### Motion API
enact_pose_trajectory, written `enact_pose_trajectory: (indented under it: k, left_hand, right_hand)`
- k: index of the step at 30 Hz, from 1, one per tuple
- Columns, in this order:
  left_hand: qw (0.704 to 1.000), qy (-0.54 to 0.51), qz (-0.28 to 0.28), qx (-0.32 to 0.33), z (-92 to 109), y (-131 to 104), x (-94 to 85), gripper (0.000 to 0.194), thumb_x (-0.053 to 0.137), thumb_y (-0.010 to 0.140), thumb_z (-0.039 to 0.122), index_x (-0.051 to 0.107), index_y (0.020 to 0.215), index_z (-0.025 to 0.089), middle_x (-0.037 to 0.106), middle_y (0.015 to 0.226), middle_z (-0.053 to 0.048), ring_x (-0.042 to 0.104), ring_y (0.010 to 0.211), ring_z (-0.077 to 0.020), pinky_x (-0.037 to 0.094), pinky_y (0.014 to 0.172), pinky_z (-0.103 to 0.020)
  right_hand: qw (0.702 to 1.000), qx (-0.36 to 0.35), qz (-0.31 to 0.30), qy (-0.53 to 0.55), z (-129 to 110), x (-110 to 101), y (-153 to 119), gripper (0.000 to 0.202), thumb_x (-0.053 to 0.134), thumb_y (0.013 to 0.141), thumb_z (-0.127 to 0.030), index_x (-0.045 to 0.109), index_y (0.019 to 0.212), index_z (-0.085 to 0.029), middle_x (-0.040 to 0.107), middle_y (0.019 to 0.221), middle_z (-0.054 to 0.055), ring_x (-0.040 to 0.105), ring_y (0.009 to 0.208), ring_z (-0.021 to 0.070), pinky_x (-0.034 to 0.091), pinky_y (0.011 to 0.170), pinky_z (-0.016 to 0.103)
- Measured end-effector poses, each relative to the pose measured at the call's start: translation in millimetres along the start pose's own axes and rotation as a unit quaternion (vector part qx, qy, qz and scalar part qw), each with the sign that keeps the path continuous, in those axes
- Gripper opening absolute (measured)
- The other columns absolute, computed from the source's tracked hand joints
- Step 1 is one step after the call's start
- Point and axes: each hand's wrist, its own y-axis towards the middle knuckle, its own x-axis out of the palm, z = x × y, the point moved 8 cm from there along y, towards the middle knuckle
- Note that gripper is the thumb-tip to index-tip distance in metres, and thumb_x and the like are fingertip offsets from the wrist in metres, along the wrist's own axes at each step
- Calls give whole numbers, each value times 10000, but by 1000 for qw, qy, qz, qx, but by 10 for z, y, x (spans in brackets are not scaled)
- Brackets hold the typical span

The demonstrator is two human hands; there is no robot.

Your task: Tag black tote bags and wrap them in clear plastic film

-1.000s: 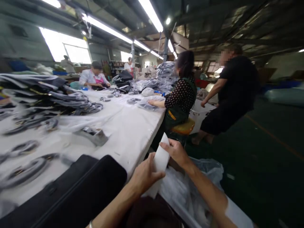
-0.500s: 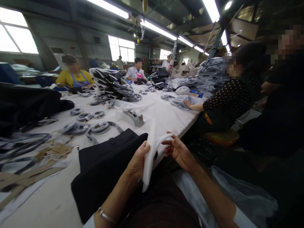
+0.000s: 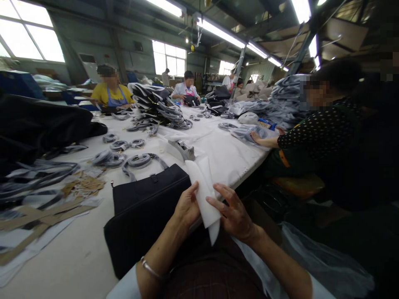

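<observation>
A folded white foam sheet (image 3: 202, 195) is between my hands, above the table's near edge. My left hand (image 3: 188, 204) grips its left side, thumb on top. My right hand (image 3: 233, 211) rests against its right side with the fingers spread. A black bag (image 3: 146, 207) lies on the white table, left of and partly behind my left forearm. Just beyond the foam sits a grey tape dispenser (image 3: 181, 150).
Coiled wrapped straps (image 3: 139, 161) and brown paper strips (image 3: 40, 224) lie to the left. Stacked black bags (image 3: 156, 104) stand farther back. At the right, a person's hand (image 3: 262, 140) touches a wrapped item. Clear plastic (image 3: 324, 257) hangs low right.
The view has turned slightly left. The foam sheet now lies flatter and folded over, and my right hand has come down from its raised edge onto its side.
</observation>
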Motion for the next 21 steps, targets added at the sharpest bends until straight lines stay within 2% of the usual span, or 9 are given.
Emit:
enact_pose_trajectory:
  k: [2,4,7,9,11,14,16,18,21]
  left_hand:
    - [1000,8,1,22,31,29,-9,266,550,873,194,617,1075,34,720,896,-137,683,764,-199,543,754,-289]
    - [997,35,4,75,141,29,-22,258,604,844,210,616,1059,68,717,930,-121,678,790,-200,541,788,-306]
    - [979,119,-6,167,339,-21,3,338,729,756,281,604,1032,133,707,909,-67,655,756,-183,533,742,-297]
    - [965,177,-13,193,381,-49,34,402,777,708,338,589,1012,153,695,880,-43,629,702,-153,512,682,-262]
    - [959,221,-18,178,325,-50,59,423,789,689,380,575,981,160,681,836,-32,605,650,-135,492,639,-246]
    - [955,261,-32,135,222,-42,107,416,780,688,411,574,948,160,667,795,-26,587,610,-130,483,621,-254]
    - [949,276,-40,144,305,-75,153,420,777,694,397,592,981,153,682,842,-44,609,661,-143,493,669,-264]
    - [941,286,-32,177,542,-154,190,443,782,689,375,604,1022,143,698,905,-71,637,742,-170,503,722,-277]
    - [925,298,15,236,1083,-358,196,467,800,656,349,602,1027,146,711,904,-79,658,754,-193,519,694,-286]
  right_hand:
    - [997,49,24,55,81,-9,46,463,505,873,-100,593,1274,-314,505,1389,65,443,1301,271,407,1066,503]
    - [968,188,74,150,315,-6,24,357,524,900,-201,625,1229,-295,598,1270,85,552,1176,263,455,1012,475]
    - [842,393,71,362,594,256,-134,342,563,896,-417,641,1179,-241,689,1047,95,653,916,240,535,833,415]
    - [749,439,14,496,567,497,-190,437,614,847,-503,639,1170,-208,699,1000,95,659,867,233,536,767,381]
    - [690,449,-14,567,507,634,-221,463,684,798,-493,647,1151,-196,704,993,91,659,882,234,525,762,365]
    - [656,466,-3,594,505,707,-270,368,728,782,-408,676,1075,-191,718,944,68,663,874,225,518,774,355]
    - [641,478,6,601,542,717,-284,323,726,788,-383,683,1037,-182,725,924,64,668,859,223,520,775,358]
    - [634,490,27,598,635,688,-288,305,733,778,-377,684,998,-172,731,908,63,674,844,223,525,771,357]
    - [633,516,101,568,868,568,-306,295,762,732,-362,670,934,-167,735,853,52,684,825,231,539,761,353]
